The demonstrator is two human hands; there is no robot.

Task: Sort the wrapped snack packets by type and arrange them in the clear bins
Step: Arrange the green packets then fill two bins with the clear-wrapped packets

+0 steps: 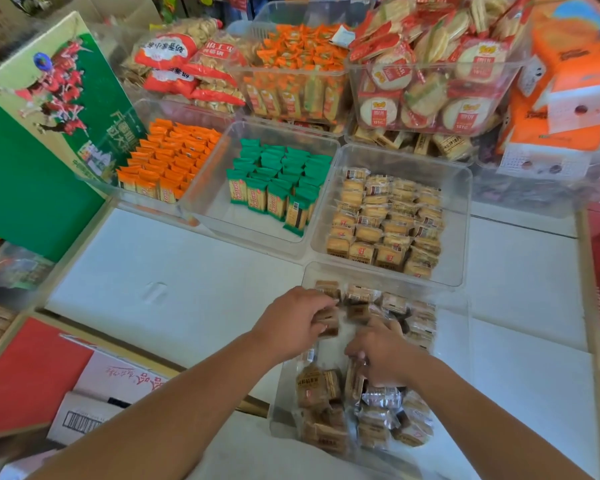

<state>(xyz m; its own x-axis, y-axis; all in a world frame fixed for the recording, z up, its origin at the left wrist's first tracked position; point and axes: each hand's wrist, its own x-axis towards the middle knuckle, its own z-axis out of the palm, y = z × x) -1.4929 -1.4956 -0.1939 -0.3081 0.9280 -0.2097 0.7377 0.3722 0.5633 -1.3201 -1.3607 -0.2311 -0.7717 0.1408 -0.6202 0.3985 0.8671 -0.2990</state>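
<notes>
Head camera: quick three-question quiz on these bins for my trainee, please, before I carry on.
1. True or false: the green packets stand in the middle bin of the row, orange packets to their left.
2. The left hand and right hand reach into: A the nearest bin, B the green packets' bin, C the orange packets' bin?
3. Fill in: the left hand grips a ___ packet.
Key: 1 true; 2 A; 3 brown.
</notes>
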